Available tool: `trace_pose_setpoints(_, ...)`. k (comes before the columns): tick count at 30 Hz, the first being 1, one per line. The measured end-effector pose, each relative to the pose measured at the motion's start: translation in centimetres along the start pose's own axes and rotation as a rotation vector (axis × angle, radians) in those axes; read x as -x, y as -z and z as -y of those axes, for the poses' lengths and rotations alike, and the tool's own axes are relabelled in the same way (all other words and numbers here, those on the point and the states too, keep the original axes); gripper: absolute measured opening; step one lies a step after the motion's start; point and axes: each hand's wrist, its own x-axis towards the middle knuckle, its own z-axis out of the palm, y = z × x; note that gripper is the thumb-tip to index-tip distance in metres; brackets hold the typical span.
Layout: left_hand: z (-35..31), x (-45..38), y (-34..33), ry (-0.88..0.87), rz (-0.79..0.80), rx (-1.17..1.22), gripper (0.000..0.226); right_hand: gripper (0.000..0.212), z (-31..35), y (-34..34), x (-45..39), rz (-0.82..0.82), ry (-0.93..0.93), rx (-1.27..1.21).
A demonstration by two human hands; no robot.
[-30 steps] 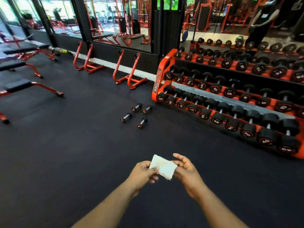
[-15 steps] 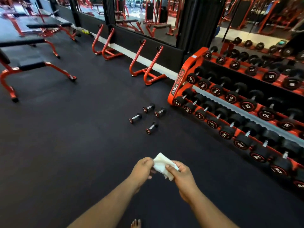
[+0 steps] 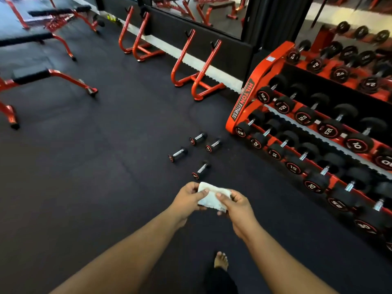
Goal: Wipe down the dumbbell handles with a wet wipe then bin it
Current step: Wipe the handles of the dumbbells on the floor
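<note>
Both hands, left hand [image 3: 188,195] and right hand [image 3: 234,203], pinched the wet wipe [image 3: 212,197] between them, readying it. Just ahead four dumbbells [image 3: 201,169] lay unwiped on the floor [image 3: 84,166]; crouching to the nearest seemed next.

Only one view was provided, taken from a wide-angle camera worn on the head and aimed forward and steeply down. The forearms were seen entering from the bottom edge, with the left hand [image 3: 187,196] and right hand [image 3: 237,205] close beneath the lens. The black floor [image 3: 84,166] was spread out below, and the dumbbell rack [image 3: 244,102] was caught farther off at right. Straight lines were bent near the frame edges.
</note>
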Motion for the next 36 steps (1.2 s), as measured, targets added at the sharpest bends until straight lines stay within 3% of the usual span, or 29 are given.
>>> trace_pose_setpoints(4, -4.0, -7.7, -1.7, 0.053, -0.031, 0.103, 0.027, 0.007, 4.1, 0.9, -9.5, 0.039, -0.042, -0.078)
trace_pose_setpoints(7, -6.7, -13.1, -2.7, 0.027, -0.037, -0.039, 0.028, 0.006, 7.1, 1.3, -15.5, 0.113, -0.093, -0.092)
trace_pose_setpoints(11, -8.5, -21.1, -2.5, 0.031, -0.110, -0.017, 0.018, 0.022, 9.9, 1.0, -23.7, 0.208, -0.153, -0.005)
trace_pose_setpoints(14, -8.7, -27.1, -1.6, 0.085, -0.136, 0.012, 0.022, 0.012, 10.4, 0.5, -29.8, 0.182, -0.192, 0.050)
trace_pose_setpoints(19, -6.8, -38.6, 1.0, 0.178, -0.176, -0.004, 0.023, 0.015, 8.7, -0.5, -40.9, 0.119, -0.269, 0.075)
trace_pose_setpoints(23, -3.3, -47.7, 3.2, 0.282, -0.215, 0.017, 0.021, 0.017, 5.4, -0.8, -50.9, 0.062, -0.299, 0.086)
trace_pose_setpoints(28, 4.7, -58.6, 5.3, 0.384, -0.270, -0.179, 0.021, 0.025, -1.9, 0.1, -64.1, 0.050, -0.331, 0.193)
trace_pose_setpoints(33, 14.9, -68.3, 6.2, 0.439, -0.242, -0.466, 0.018, 0.038, -13.3, 1.8, -76.5, 0.231, -0.138, 0.594)
trace_pose_setpoints(36, 22.3, -73.2, 6.6, 0.472, -0.225, -0.584, 0.031, 0.047, -20.8, 3.2, -82.6, 0.417, 0.052, 0.912)
